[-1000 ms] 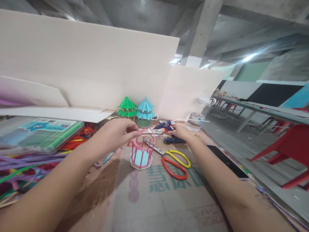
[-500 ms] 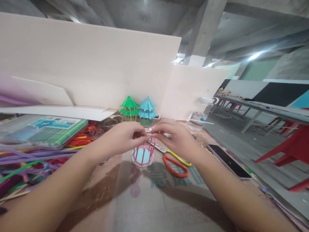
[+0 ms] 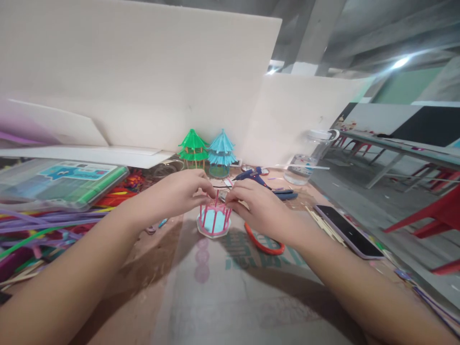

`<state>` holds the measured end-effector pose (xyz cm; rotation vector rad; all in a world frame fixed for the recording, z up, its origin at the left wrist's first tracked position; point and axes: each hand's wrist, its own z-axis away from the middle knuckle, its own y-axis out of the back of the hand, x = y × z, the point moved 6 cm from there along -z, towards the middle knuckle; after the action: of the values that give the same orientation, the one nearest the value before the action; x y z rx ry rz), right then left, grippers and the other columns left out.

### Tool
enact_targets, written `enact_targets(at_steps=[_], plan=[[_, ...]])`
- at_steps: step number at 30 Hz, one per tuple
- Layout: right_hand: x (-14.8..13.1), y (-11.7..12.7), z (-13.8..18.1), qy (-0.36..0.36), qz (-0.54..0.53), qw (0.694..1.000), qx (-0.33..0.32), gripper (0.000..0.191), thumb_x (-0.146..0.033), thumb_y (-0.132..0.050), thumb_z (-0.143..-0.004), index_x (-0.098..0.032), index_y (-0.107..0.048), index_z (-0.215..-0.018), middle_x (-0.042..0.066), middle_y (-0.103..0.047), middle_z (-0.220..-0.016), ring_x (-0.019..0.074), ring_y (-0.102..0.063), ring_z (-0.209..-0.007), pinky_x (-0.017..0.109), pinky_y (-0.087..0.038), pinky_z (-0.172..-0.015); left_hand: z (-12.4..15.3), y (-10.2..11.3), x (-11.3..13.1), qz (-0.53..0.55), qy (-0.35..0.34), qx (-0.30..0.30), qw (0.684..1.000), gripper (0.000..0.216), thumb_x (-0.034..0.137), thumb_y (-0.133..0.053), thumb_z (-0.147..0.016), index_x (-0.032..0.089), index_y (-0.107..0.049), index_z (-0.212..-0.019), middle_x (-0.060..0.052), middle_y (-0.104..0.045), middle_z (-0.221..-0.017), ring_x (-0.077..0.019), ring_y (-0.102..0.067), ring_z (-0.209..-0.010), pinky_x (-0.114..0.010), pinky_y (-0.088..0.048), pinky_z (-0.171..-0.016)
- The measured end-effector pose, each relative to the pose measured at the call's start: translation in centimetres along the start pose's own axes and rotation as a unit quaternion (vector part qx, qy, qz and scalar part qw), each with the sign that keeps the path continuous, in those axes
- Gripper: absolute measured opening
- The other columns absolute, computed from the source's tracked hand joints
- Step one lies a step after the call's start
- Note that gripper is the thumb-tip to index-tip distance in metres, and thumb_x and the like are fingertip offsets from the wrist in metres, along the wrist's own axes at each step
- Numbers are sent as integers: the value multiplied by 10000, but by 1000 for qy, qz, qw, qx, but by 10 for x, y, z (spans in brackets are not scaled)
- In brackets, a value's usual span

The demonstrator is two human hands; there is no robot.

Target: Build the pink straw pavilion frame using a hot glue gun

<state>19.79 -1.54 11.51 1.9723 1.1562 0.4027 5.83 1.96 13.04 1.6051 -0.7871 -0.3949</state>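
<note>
A small craft frame [image 3: 214, 221] of pink upright sticks on a light blue base stands on the cardboard sheet [image 3: 233, 297] in front of me. My left hand [image 3: 179, 191] pinches the top of the frame from the left, fingers pressed together. From the right, my right hand [image 3: 260, 208] grips the pink top ring, fingers closed on it. Both hands meet above the frame. Behind them stand a finished green pavilion model [image 3: 193, 149] and a blue pavilion model [image 3: 221, 152].
Red-handled scissors [image 3: 264, 244] lie partly under my right hand. A blue glue gun [image 3: 251, 176], a clear jar [image 3: 305, 160] and a phone [image 3: 347, 231] are to the right. Coloured straws [image 3: 43, 225] and a plastic case [image 3: 61, 184] fill the left. White boards stand behind.
My right hand came from the glue gun over to the frame and took hold of the pink top ring. The ring, earlier raised in an arc, now sits lower on the posts.
</note>
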Motion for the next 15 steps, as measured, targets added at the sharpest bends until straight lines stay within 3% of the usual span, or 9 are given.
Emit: enact_targets(at_steps=[4,15], plan=[[2,-2,0,-27,-14,999,-11,165,-55,-541,-897,-167,-653,-851,47,-659,-817,174,-590,-818,284,-442,-720,-2,-7,0,-21,-3,-26,999,220,303,-563,-868,258,-755,-965,-26,-605,-915,-155,-581,-816,-236,-404,-697],[-5,-8,2,11,-11,1000,-4,124,-68,-573,-885,-171,-636,-859,64,-640,-875,195,-572,-893,310,-451,-759,-3,-11,1,-18,-14,-32,999,178,307,-589,-832,218,-742,-852,-34,-645,-941,-166,-607,-860,-247,-425,-740]])
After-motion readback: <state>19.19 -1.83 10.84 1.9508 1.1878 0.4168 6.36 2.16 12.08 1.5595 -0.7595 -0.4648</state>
